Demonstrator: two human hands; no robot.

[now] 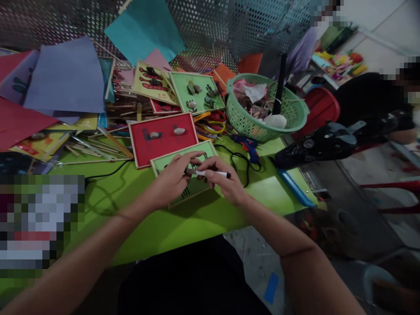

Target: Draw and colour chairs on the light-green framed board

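You are seeing no legible text; the yellow rectangular wood-framed picture (155, 84) is showing tiny, unreadable red marks (162, 95).

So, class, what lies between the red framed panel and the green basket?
In the head view, what look like scissors, with orange, red and yellow handles, lie between the red framed panel and the green basket.

two hands, left hand (173, 176) and right hand (223, 178), on one white marker (215, 174) above one green table (131, 232); two green framed panels (201, 82), one red framed panel (164, 151) in full view bearing two stones (179, 131), one glue gun (250, 149), one green basket (256, 122), one turquoise sheet (144, 33); scissors (216, 129) overlap, too tangled to count.
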